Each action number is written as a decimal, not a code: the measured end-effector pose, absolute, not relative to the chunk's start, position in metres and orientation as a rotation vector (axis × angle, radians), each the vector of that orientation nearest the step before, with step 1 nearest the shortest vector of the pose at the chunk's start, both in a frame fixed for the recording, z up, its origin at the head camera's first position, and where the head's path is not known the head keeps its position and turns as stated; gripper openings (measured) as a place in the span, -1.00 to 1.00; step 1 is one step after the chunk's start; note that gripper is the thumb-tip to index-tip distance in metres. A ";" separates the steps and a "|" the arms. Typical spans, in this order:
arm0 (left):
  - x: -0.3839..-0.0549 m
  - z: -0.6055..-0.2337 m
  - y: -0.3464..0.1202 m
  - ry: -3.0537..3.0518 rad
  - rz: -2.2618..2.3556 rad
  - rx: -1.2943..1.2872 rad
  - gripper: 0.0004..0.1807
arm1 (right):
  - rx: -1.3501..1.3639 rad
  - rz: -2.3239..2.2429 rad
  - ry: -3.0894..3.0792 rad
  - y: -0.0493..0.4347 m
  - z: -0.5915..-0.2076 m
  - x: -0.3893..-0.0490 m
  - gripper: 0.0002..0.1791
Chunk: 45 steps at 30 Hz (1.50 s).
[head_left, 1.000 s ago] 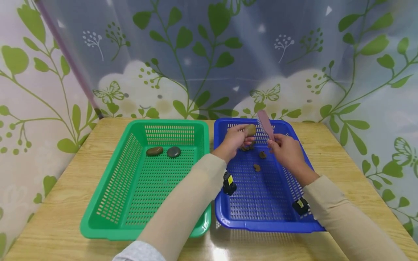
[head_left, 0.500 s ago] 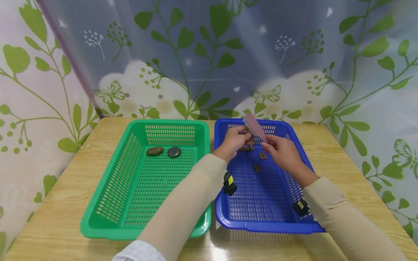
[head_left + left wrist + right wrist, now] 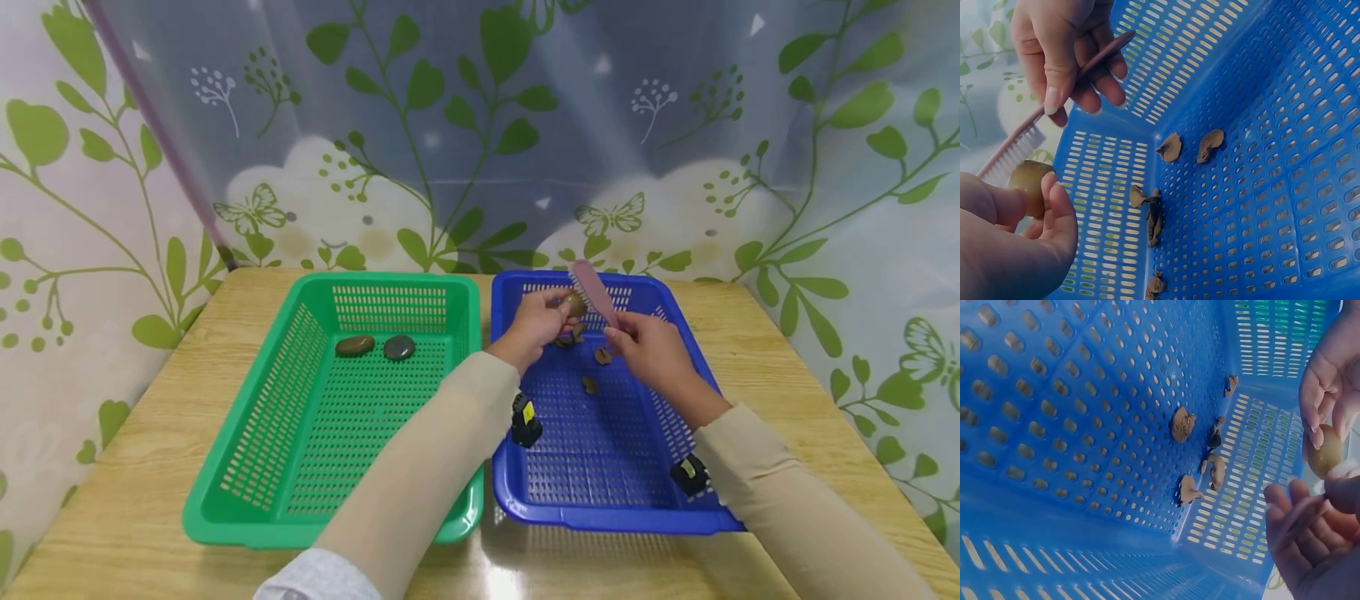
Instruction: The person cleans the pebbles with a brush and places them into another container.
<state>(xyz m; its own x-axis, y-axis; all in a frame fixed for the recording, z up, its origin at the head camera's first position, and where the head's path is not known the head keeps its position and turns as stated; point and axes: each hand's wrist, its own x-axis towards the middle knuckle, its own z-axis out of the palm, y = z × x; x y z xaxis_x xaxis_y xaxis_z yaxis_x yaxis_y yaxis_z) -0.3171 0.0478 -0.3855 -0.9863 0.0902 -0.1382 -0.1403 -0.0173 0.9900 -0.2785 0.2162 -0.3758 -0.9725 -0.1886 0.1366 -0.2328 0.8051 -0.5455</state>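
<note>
My left hand [image 3: 536, 325] grips a smooth, olive-brown stone [image 3: 1034, 181] between thumb and fingers, above the far part of the blue basket [image 3: 622, 521]. My right hand [image 3: 660, 354] holds a pink brush [image 3: 594, 287] by its handle. In the left wrist view its white bristles [image 3: 1017, 153] face the stone, close beside it; whether they touch is unclear. The right wrist view shows the stone [image 3: 1325, 453] near the fingertips of both hands. Below, several brown, dried-mushroom-like pieces [image 3: 1211, 145] lie on the basket floor, mostly toward its far end.
Left of the blue basket stands a green basket [image 3: 225, 533] of similar size. Inside it lie a brown stone [image 3: 355, 346] and a dark grey stone [image 3: 399, 347]. Both baskets rest on a wooden table [image 3: 120, 500], with a leaf-patterned curtain [image 3: 465, 150] behind.
The brush has moved left and down from beside the stone to over it, then slightly back to the right. My left hand has stayed in nearly the same place with the stone.
</note>
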 end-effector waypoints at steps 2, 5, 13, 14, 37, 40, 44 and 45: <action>-0.317 -0.385 0.048 2.076 2.144 -0.068 -0.65 | 0.284 0.901 -2.925 0.217 -0.375 -0.279 -0.52; -0.318 -0.385 0.049 2.068 2.153 -0.103 -0.64 | 0.223 0.888 -2.933 0.217 -0.374 -0.278 -0.51; -0.318 -0.387 0.050 2.032 2.139 -0.122 -0.65 | 0.218 0.919 -2.948 0.218 -0.375 -0.278 -0.49; -0.317 -0.387 0.049 2.040 2.126 -0.118 -0.66 | 0.226 0.926 -2.948 0.218 -0.376 -0.278 -0.49; -0.319 -0.387 0.051 2.012 2.159 -0.120 -0.69 | 0.472 0.895 -2.867 0.217 -0.381 -0.283 -0.72; -0.318 -0.386 0.051 1.987 2.170 -0.117 -0.67 | 0.474 0.894 -2.887 0.218 -0.381 -0.284 -0.71; -0.318 -0.385 0.049 1.976 2.183 -0.145 -0.66 | 0.416 0.849 -2.946 0.218 -0.380 -0.283 -0.71; -0.318 -0.384 0.048 1.976 2.193 -0.154 -0.67 | 0.392 0.848 -2.966 0.218 -0.379 -0.283 -0.69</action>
